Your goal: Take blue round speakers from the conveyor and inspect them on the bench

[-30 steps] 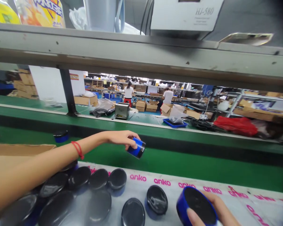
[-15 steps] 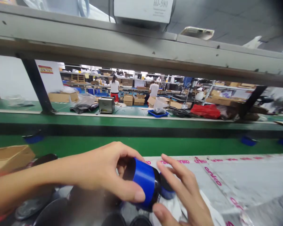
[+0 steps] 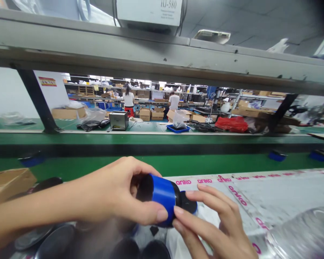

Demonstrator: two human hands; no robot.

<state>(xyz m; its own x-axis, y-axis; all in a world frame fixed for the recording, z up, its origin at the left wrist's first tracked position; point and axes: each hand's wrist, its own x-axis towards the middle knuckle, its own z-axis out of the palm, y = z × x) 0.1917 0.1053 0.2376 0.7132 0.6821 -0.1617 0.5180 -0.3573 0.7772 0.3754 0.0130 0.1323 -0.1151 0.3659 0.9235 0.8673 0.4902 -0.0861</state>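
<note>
- We're gripping a blue can (image 3: 162,201) w/ our left hand (image 3: 116,196), fingers curled round it, above the plastic sheet (image 3: 272,196).
- Our right hand (image 3: 218,226), fingers half open, is touching its black end.

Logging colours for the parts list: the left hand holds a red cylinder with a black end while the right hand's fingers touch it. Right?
Not quite: the head view shows the cylinder is blue, not red. The left hand holds it and the right hand fingers touch its black end.
</note>
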